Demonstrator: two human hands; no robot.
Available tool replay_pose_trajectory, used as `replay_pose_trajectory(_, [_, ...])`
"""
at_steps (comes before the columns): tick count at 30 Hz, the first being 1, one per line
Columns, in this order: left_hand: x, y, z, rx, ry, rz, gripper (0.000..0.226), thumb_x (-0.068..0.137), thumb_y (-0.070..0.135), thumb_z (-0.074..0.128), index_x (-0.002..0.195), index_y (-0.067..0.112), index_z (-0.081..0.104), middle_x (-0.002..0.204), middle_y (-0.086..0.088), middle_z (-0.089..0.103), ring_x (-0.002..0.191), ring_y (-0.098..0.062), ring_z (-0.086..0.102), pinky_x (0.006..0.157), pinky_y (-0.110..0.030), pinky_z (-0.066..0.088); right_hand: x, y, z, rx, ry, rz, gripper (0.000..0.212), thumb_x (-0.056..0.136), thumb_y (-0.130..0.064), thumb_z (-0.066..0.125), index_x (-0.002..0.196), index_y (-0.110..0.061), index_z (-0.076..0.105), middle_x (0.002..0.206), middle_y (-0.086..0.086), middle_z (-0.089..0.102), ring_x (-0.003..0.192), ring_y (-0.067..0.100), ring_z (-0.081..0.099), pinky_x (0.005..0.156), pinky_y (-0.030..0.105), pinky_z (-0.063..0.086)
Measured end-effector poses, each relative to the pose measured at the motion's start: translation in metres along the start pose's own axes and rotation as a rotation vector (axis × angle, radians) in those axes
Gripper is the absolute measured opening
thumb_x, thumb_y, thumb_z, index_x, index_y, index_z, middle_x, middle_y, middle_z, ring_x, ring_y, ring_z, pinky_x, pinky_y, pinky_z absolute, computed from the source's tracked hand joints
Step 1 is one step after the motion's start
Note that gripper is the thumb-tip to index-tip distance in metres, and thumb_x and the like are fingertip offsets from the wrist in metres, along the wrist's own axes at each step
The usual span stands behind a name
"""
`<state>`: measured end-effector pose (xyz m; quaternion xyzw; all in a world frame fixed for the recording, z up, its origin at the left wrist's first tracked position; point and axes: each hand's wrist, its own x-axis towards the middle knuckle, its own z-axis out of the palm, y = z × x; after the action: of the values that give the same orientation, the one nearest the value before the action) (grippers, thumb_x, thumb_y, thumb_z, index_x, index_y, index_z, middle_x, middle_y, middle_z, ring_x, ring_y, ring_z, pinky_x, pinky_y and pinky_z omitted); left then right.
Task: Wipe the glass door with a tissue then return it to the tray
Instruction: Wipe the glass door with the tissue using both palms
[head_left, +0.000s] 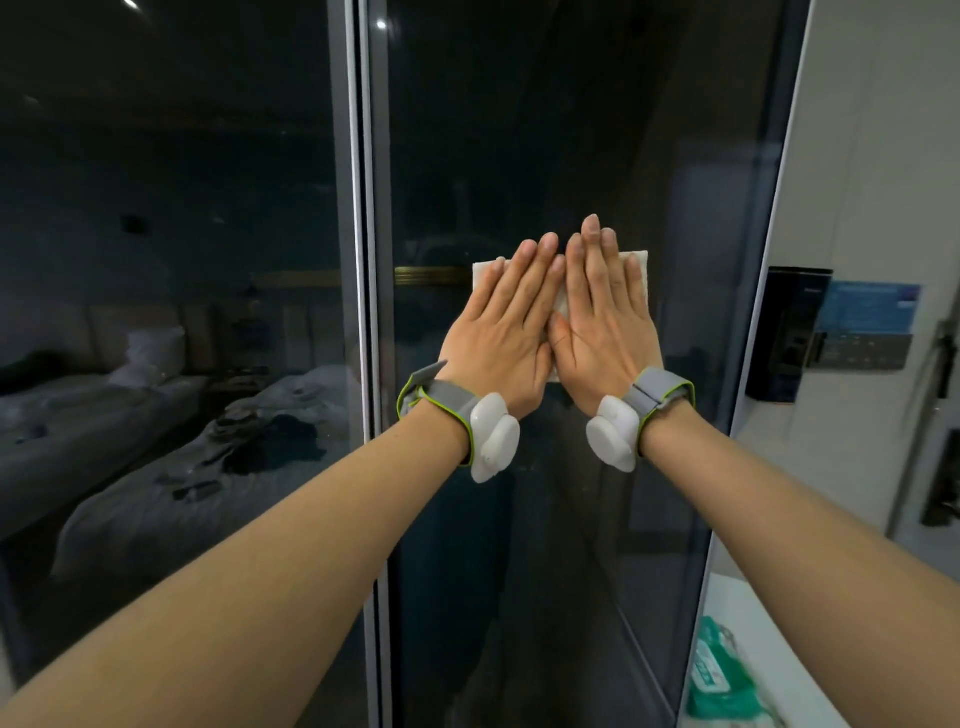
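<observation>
Both hands, left (506, 332) and right (602, 322), are pressing a tissue (638, 270) flat against the door (545, 130). Fingers are lying straight and together, thumbs touching.

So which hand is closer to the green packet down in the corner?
Right. The right hand lies flat on the tissue on the glass, above and left of the green packet. The left hand sits beside it, farther left.

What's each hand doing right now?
Left hand: open, flat, pressing the white folded tissue against the dark glass door.
Right hand: open, flat on the same tissue.
</observation>
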<state>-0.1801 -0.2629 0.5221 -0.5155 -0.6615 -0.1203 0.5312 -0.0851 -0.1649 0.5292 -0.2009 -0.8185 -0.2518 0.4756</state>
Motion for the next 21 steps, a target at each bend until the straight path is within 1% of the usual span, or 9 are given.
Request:
replay_pose_trajectory(2, [-0.004,0.004,0.003,0.003,0.001,-0.004,0.061,0.093,0.032,0.007,0.144,0.006,-0.013,0.156,-0.012,-0.008,0.142,-0.025,-0.013,0.116,-0.039,-0.008,-0.006,0.001,0.003,-0.008,-0.004,0.000,0.060,0.097,-0.034,0.015,0.138,-0.007,-0.020,0.147,0.009,-0.022,0.138,0.022,-0.017,0.115,0.040,-0.007])
replay_pose_trajectory(5, [-0.009,0.010,0.007,0.000,0.007,-0.019,0.060,0.092,0.032,0.004,0.142,0.006,-0.016,0.156,-0.011,-0.008,0.140,-0.024,-0.016,0.116,-0.039,-0.008,-0.013,0.001,0.005,-0.008,-0.014,0.005,0.060,0.097,-0.033,0.015,0.139,-0.007,-0.018,0.147,0.009,-0.021,0.138,0.021,-0.017,0.114,0.038,-0.010])
replay_pose_trajectory(10, [-0.025,0.023,0.013,-0.019,-0.034,-0.003,0.061,0.094,0.034,0.006,0.144,0.007,-0.016,0.151,-0.009,-0.020,0.140,-0.025,-0.018,0.115,-0.039,-0.011,-0.036,0.001,0.015,-0.007,-0.025,0.031,0.063,0.099,-0.032,0.024,0.141,-0.009,-0.017,0.148,0.009,-0.022,0.137,0.019,-0.021,0.111,0.033,-0.020])
replay_pose_trajectory(15, [-0.045,0.042,0.020,-0.038,-0.087,-0.003,0.061,0.092,0.035,0.000,0.140,0.007,-0.024,0.147,-0.010,-0.030,0.138,-0.025,-0.025,0.113,-0.040,-0.015,-0.064,0.001,0.029,-0.027,-0.015,0.049,0.063,0.097,-0.032,0.025,0.143,-0.006,-0.009,0.151,0.012,-0.012,0.140,0.022,-0.014,0.113,0.035,-0.014])
replay_pose_trajectory(17, [-0.051,0.048,0.024,-0.042,-0.097,-0.007,0.061,0.092,0.034,0.000,0.139,0.006,-0.027,0.145,-0.011,-0.033,0.137,-0.025,-0.027,0.113,-0.040,-0.016,-0.074,0.002,0.033,-0.028,-0.007,0.047,0.062,0.096,-0.033,0.022,0.144,-0.005,-0.006,0.151,0.013,-0.008,0.140,0.024,-0.009,0.114,0.036,-0.011])
replay_pose_trajectory(19, [-0.057,0.053,0.028,-0.049,-0.102,-0.011,0.062,0.092,0.034,0.000,0.138,0.006,-0.030,0.145,-0.011,-0.034,0.136,-0.025,-0.028,0.112,-0.040,-0.017,-0.082,0.003,0.037,-0.029,-0.009,0.046,0.062,0.096,-0.033,0.021,0.144,-0.004,-0.005,0.152,0.014,-0.007,0.140,0.025,-0.007,0.114,0.037,-0.010])
replay_pose_trajectory(21, [-0.061,0.057,0.030,-0.053,-0.102,-0.007,0.062,0.091,0.034,0.000,0.136,0.006,-0.033,0.145,-0.011,-0.035,0.136,-0.025,-0.028,0.111,-0.040,-0.018,-0.090,0.003,0.039,-0.040,-0.005,0.048,0.062,0.095,-0.032,0.024,0.144,-0.003,-0.001,0.152,0.014,-0.003,0.140,0.026,-0.004,0.114,0.037,-0.008])
